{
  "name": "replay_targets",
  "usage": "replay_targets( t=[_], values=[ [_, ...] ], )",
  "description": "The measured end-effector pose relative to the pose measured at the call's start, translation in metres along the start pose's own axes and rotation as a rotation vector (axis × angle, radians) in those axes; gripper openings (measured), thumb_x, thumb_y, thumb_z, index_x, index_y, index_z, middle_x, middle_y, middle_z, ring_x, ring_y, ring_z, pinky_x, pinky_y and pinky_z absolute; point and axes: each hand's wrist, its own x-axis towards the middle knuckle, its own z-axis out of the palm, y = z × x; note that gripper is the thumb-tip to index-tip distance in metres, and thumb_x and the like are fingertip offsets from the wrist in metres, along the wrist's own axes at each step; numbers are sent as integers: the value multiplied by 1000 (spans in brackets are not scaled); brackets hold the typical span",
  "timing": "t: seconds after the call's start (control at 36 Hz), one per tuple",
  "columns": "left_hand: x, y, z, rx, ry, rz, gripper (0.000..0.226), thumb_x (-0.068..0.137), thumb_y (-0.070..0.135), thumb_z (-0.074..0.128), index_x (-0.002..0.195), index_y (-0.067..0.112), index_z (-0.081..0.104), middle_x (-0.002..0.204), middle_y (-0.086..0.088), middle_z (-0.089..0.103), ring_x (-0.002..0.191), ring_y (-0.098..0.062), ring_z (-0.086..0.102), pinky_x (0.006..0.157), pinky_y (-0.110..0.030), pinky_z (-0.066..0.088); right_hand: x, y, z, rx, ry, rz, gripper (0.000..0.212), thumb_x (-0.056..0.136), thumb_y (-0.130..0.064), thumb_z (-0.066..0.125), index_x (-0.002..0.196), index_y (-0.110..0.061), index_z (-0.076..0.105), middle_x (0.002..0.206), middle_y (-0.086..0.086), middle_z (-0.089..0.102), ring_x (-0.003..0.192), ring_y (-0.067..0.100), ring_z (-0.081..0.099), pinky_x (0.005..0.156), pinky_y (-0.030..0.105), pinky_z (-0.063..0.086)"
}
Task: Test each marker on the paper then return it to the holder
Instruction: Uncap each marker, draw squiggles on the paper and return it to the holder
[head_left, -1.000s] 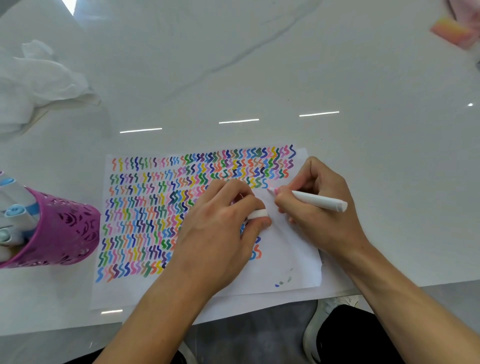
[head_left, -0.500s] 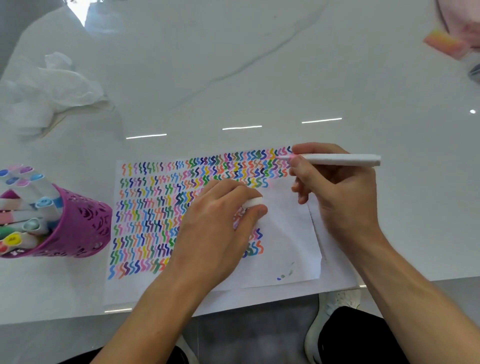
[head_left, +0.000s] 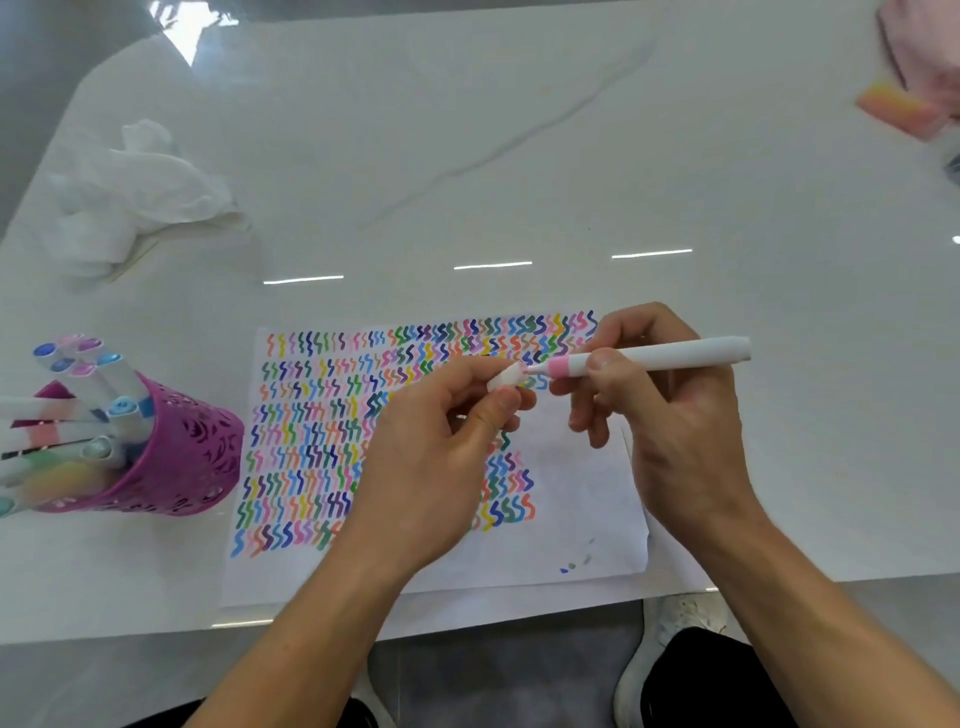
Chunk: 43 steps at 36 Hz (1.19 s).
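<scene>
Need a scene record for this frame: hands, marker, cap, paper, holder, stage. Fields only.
left hand: pinches white cap
right hand: holds marker by its barrel
marker: white, pink band, roughly level above paper, pink tip at cap's mouth
cap: not yet on
paper: flat on table, rows of coloured squiggles, lower right blank
holder: purple cup left of paper, other markers inside
stage: recapping; return to holder not yet done

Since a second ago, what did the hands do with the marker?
The right hand lifted the marker off the paper and turned it sideways. The left hand rose, bringing the cap to the marker's tip. Both grips, the paper and the holder stayed.
</scene>
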Motion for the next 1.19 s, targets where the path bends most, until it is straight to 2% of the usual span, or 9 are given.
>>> replay_targets(
  t=[0.08,0.19,0.36,0.56,0.69,0.83,1.0,1.11,1.19],
  values=[
    [-1,1,1,65,-10,18,17,98,23,63,106,36,71,94,15,74,88,-9,70,83,-40,58,1,1,1,-17,-28,22,17,85,-35,65,88,-18,64,74,17,71,57,28,63,49,34,48],
    [0,2,1,80,32,45,18,96,28,65,104,43,70,89,9,73,86,-16,69,79,-46,57,3,-1,0,-35,-35,45,15,87,-33,70,89,-18,67,70,9,72,56,24,64,50,28,49],
    [0,6,2,138,45,140,27,95,23,66,108,47,69,85,14,68,80,-12,67,72,-32,56,5,-4,-5,-32,-45,58,5,88,-17,70,87,-12,71,65,8,70,53,21,64,50,25,49],
    [0,3,2,263,52,210,17,97,18,64,109,24,74,79,13,63,72,-6,63,63,-10,44,6,-3,-9,42,-122,122,7,94,-11,71,93,-3,70,72,13,74,60,27,71,55,29,57],
    [1,-1,7,380,102,267,12,99,20,62,102,23,73,76,11,61,73,-11,59,64,-24,43,7,-1,-9,141,-171,192,16,96,-16,64,97,-1,69,78,15,75,66,32,74,62,33,60],
    [0,0,8,399,120,311,13,99,19,61,102,23,73,79,13,62,74,-11,57,65,-28,45,5,1,-7,165,-184,185,18,97,-16,63,88,-19,78,79,16,75,67,34,74,63,34,60],
    [1,7,2,407,139,344,14,98,25,63,106,28,74,79,13,62,76,-11,58,64,-20,42,6,2,-6,201,-176,202,15,98,-17,64,94,-8,76,80,17,74,69,34,72,66,34,59],
    [-1,12,-4,242,160,310,15,95,31,67,107,37,74,84,12,70,79,-17,65,65,-27,50,9,-1,-4,241,-183,232,10,94,-19,69,98,-12,75,76,16,73,65,31,70,63,32,58],
    [-2,18,-9,-10,185,242,12,89,29,75,100,34,78,82,-1,74,76,-24,70,70,-47,57,11,0,-3,215,-107,235,35,87,-25,76,114,-10,61,73,14,71,60,30,68,58,32,57]
  ],
)
